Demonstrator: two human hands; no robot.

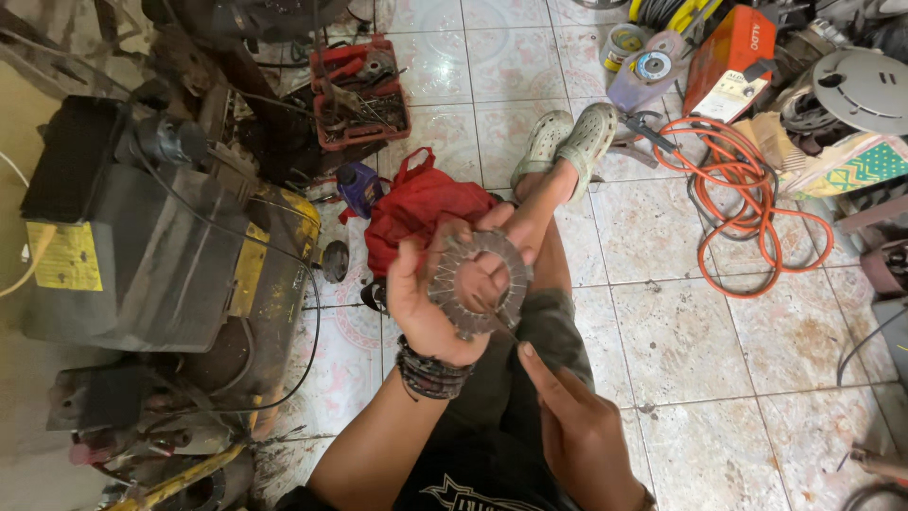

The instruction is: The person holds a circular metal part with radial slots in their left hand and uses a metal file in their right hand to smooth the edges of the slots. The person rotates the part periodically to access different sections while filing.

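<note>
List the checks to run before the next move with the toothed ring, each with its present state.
1. Left hand holds the toothed ring securely: ok, fingers wrap its rim.
2. Ring fully in view: ok, its hole shows the palm behind.
3. Right hand free: ok, it holds nothing and one finger points up toward the ring.
4. Right hand touching the ring: cannot tell, the fingertip ends close below it.
5. Ring's teeth undamaged: cannot tell, too small to judge.
6. Floor space under the hands: not ok, a red bag and an orange hose lie close by.
</note>
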